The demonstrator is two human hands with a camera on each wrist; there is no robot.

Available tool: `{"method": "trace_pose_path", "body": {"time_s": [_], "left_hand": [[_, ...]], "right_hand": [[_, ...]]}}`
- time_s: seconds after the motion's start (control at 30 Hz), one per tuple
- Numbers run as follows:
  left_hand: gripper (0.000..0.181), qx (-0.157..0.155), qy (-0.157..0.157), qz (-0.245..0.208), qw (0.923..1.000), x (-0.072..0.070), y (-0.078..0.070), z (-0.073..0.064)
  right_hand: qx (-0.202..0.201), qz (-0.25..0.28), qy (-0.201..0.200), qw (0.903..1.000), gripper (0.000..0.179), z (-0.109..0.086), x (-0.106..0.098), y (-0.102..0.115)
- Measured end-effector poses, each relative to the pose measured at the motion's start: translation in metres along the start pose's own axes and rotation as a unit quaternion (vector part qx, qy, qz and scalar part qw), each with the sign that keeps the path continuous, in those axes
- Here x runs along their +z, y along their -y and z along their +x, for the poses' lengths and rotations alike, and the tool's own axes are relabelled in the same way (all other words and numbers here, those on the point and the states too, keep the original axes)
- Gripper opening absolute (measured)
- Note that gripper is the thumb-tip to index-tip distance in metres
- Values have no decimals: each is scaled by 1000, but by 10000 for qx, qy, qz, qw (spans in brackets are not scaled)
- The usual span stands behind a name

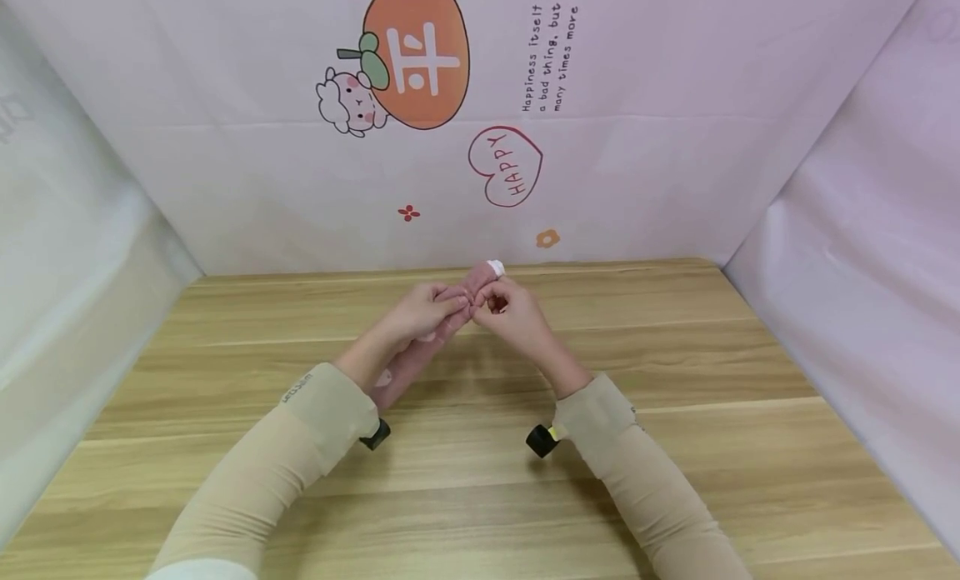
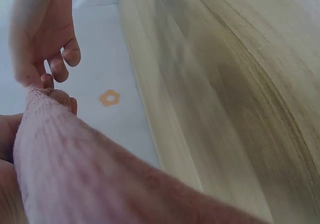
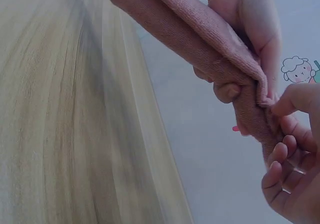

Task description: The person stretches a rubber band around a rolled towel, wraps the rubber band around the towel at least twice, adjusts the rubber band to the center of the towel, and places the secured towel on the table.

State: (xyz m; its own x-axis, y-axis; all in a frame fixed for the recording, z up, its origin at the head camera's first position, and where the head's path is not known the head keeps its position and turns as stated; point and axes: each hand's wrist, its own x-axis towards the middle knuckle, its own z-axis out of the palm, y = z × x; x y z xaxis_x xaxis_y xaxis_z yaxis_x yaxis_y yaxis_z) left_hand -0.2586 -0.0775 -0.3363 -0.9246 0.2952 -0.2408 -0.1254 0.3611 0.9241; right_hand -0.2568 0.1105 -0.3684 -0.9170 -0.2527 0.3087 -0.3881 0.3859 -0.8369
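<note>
A long pink towel [image 1: 411, 365], rolled or folded into a narrow bundle, is held slantwise above the table, its white edge at the far end. My left hand [image 1: 412, 315] grips the bundle around its middle, thumb on top. From the other side, my right hand [image 1: 517, 317] pinches a fold of the cloth between thumb and forefinger, close to the left thumb. In the right wrist view the towel [image 3: 200, 36] has a terry texture and a lengthwise fold. Up close in the left wrist view, the towel [image 2: 85, 154] hides most of the left hand.
Below the hands lies a wood-grain table [image 1: 480, 497]. White printed cloth [image 1: 637, 172] hangs along its far edge, with plain cloth walls at left and right. A small black wrist camera [image 1: 541, 440] sits under the right cuff; another is under the left.
</note>
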Motion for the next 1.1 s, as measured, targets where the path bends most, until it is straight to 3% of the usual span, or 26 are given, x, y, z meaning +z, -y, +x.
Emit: {"method": "trace_pose_path", "body": {"time_s": [0.13,0.33,0.47,0.6,0.87,1.1], "left_hand": [[34,2,-41,221,9997,-2,-4,0],[34,19,18,465,9989,-4,-7,-3],[29,81,104,141,9998,-3,-4,-2],[25,45,144,-163,9998,-2,1,-1],[27,53,-15,67,10000,-4,-1,-2],[25,71,65,8,10000,-1,0,-2]], "right_hand": [[-25,24,-314,9995,6,0,-1,2],[-383,-402,-522,9971,7,0,-3,2],[-517,-594,-393,9961,8,-1,-2,1],[-316,-677,-153,9971,7,0,-1,-1],[-121,-615,17,9980,16,2,-2,3],[-84,-322,280,9991,18,2,-4,1]]}}
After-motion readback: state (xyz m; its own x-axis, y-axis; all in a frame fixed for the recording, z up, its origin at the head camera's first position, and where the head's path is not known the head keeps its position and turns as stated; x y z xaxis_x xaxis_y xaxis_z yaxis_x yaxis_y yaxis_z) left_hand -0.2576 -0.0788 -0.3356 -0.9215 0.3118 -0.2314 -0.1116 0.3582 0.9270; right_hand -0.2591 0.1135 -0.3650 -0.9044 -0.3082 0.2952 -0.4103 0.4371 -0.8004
